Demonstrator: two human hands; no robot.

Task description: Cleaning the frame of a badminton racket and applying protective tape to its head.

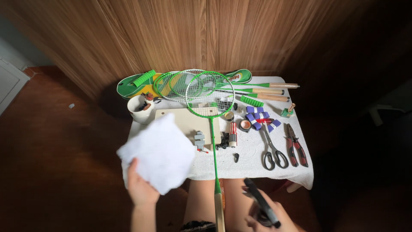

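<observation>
My left hand [140,185] holds up a white cloth [158,152] at the table's near left corner. My right hand [267,213] is low at the bottom right, closed on a black tool [262,202] with a long dark handle. A green badminton racket [210,101] lies on the table with its head over a pale board [189,121]. Its shaft runs toward me and its wooden handle [219,210] rests between my knees.
A small table under a white cloth [253,165] carries two more green rackets [178,83], a green racket cover [133,88], a white cup [140,108], purple grip rolls [257,116], scissors [272,150], red-handled pliers [296,148] and small parts. Wooden panels rise behind.
</observation>
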